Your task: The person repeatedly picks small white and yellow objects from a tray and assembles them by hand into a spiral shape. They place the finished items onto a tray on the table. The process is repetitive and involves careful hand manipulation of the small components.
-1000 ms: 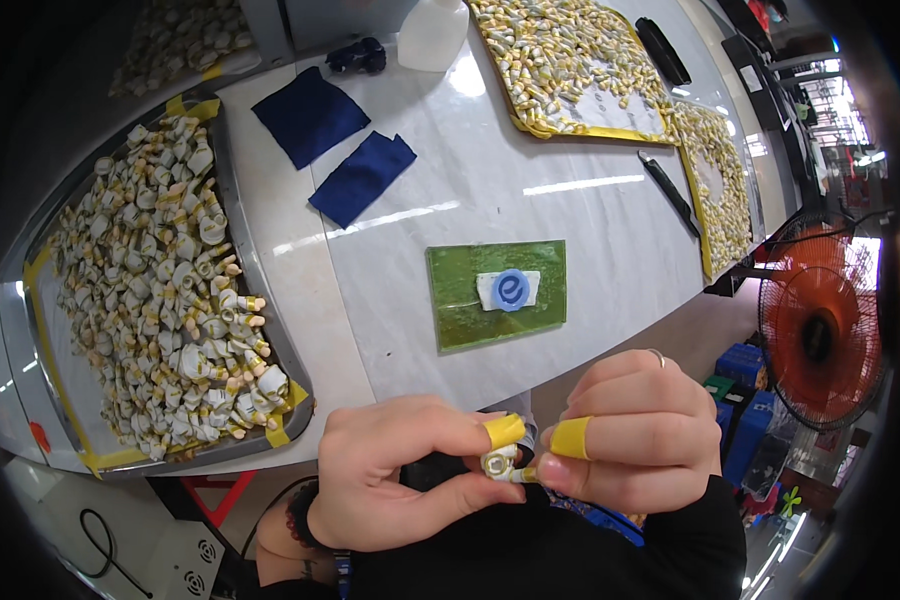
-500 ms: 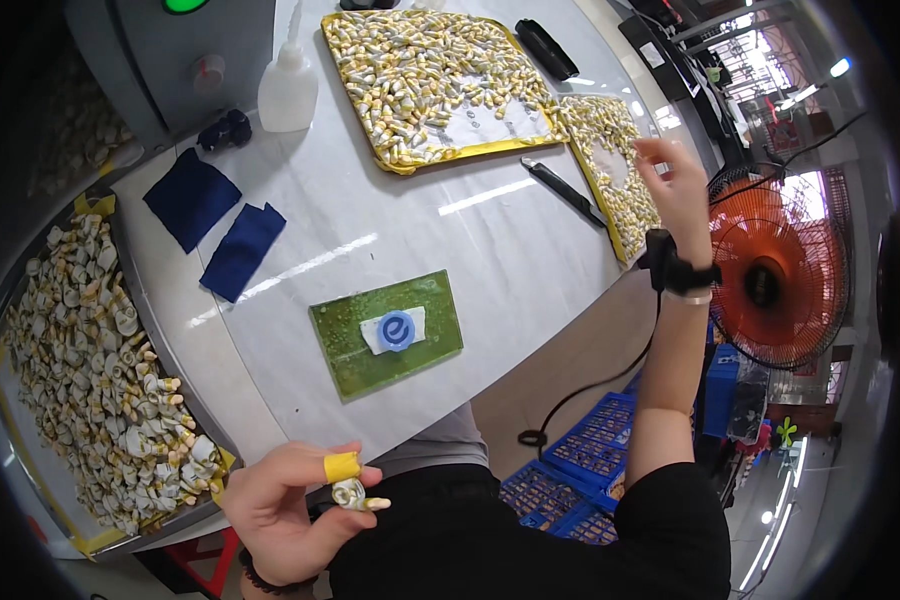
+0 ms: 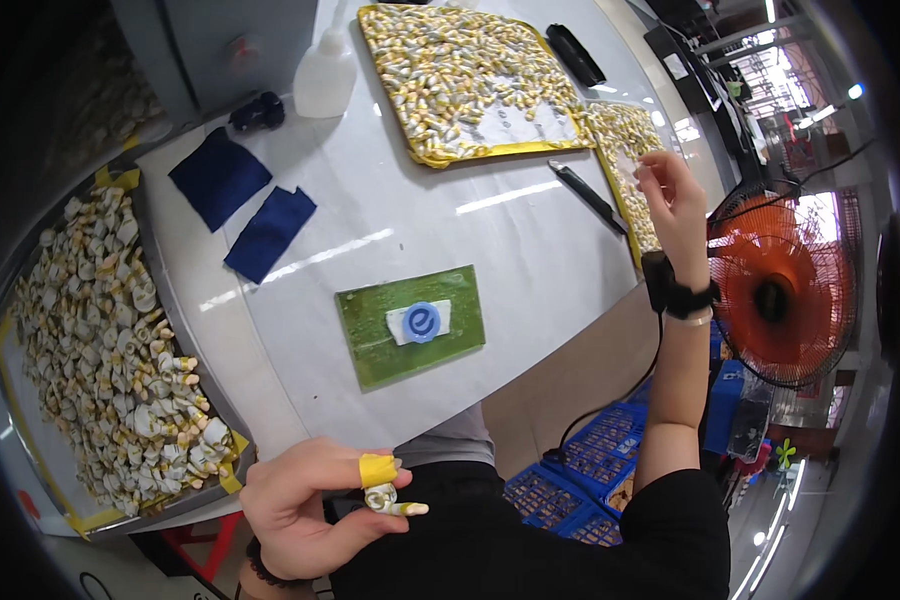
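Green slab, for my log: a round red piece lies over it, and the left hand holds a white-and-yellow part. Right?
No: in the head view, the round piece over the green slab is blue. The left hand does hold a white-and-yellow part.

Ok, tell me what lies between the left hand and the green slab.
In the head view, the stretch between the left hand and the green slab shows pale tabletop, with only a tiny dark speck toward the left.
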`<control>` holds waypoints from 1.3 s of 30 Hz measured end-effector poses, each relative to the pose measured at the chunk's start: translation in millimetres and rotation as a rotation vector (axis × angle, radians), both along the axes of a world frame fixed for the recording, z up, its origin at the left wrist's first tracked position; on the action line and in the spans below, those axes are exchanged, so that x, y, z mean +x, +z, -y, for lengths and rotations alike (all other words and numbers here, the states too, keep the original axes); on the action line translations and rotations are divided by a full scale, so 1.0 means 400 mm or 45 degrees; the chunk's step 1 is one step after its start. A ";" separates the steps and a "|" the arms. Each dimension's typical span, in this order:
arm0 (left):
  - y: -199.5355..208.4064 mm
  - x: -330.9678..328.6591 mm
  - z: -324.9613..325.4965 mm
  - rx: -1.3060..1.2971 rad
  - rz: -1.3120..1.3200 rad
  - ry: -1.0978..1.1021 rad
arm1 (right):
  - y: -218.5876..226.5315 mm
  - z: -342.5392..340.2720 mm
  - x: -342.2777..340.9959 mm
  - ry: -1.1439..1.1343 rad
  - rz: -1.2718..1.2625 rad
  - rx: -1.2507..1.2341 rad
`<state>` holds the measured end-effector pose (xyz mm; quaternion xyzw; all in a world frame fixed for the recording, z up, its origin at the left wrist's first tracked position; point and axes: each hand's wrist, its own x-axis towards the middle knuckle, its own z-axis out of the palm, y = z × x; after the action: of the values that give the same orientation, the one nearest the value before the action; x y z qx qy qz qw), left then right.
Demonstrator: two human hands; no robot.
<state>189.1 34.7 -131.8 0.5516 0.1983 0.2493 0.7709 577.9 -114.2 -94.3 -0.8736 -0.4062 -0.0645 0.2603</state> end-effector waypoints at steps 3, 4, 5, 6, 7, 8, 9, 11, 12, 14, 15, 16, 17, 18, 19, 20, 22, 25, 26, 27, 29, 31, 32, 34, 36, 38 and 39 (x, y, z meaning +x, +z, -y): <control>-0.009 0.001 -0.004 0.007 0.035 0.029 | 0.048 -0.080 -0.194 0.444 -0.003 -0.078; -0.009 -0.002 -0.003 0.007 0.041 0.038 | 0.048 -0.101 -0.247 0.612 -0.011 -0.098; -0.010 -0.006 -0.001 -0.001 0.021 0.056 | 0.030 -0.117 -0.290 0.739 -0.095 -0.111; -0.011 -0.006 -0.002 0.046 0.023 0.030 | 0.022 -0.124 -0.321 0.868 -0.088 -0.139; -0.012 -0.006 -0.003 0.094 0.022 0.006 | 0.018 -0.135 -0.348 0.966 -0.086 -0.148; -0.012 -0.004 -0.003 0.140 0.026 -0.019 | 0.003 -0.138 -0.359 1.075 0.000 -0.154; -0.011 -0.002 -0.004 0.152 0.036 -0.025 | -0.012 -0.141 -0.367 1.115 0.064 -0.160; -0.008 -0.002 -0.005 0.175 0.051 -0.031 | -0.028 -0.149 -0.375 1.173 0.153 -0.182; -0.005 -0.001 -0.003 0.149 0.042 -0.006 | -0.032 -0.155 -0.376 1.191 0.179 -0.197; 0.000 0.000 0.000 0.097 0.025 0.043 | -0.035 -0.161 -0.380 1.211 0.199 -0.235; -0.001 -0.001 0.001 0.156 0.002 0.078 | -0.034 -0.161 -0.385 1.214 0.193 -0.257; -0.005 -0.001 0.001 0.216 -0.022 0.113 | -0.032 -0.162 -0.389 1.217 0.187 -0.278; -0.006 -0.001 0.000 0.275 -0.046 0.143 | -0.033 -0.163 -0.394 1.218 0.180 -0.282; -0.003 0.001 0.001 0.305 -0.079 0.162 | -0.033 -0.165 -0.399 1.219 0.171 -0.285; 0.002 0.005 0.003 0.336 -0.112 0.181 | -0.034 -0.166 -0.403 1.220 0.163 -0.288; 0.002 0.007 0.003 0.369 -0.148 0.191 | -0.039 -0.165 -0.406 1.204 0.164 -0.259; -0.012 0.009 -0.003 0.504 -0.075 0.173 | -0.048 -0.161 -0.412 1.169 0.166 -0.201; -0.015 0.007 -0.003 0.578 -0.006 0.207 | -0.013 -0.162 -0.441 1.034 -0.176 0.028; -0.015 0.008 0.000 0.580 0.015 0.222 | -0.004 -0.155 -0.454 1.028 -0.381 0.111; -0.016 0.009 0.001 0.587 0.025 0.223 | 0.004 -0.145 -0.468 1.017 -0.586 0.195; -0.017 0.012 0.003 0.599 0.053 0.219 | 0.007 -0.133 -0.488 1.031 -0.911 0.368; -0.019 0.017 0.012 0.550 0.077 0.249 | -0.002 -0.129 -0.503 1.058 -0.958 0.473; -0.019 0.020 0.016 0.525 0.090 0.272 | -0.006 -0.130 -0.506 1.077 -0.980 0.521; -0.016 0.025 0.017 0.509 0.087 0.258 | -0.006 -0.136 -0.505 1.150 -0.929 0.488; -0.007 0.032 0.012 0.519 0.090 0.206 | -0.001 -0.138 -0.506 1.193 -0.910 0.461; 0.000 0.035 0.004 0.559 0.081 0.125 | -0.002 -0.142 -0.504 1.234 -0.935 0.467; 0.002 0.033 0.005 0.567 0.076 0.124 | -0.005 -0.145 -0.504 1.258 -0.951 0.472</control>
<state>202.3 32.5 -130.9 0.6902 0.1418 0.3401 0.6228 376.4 -56.1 -96.4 -0.4879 -0.6246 0.3022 0.5296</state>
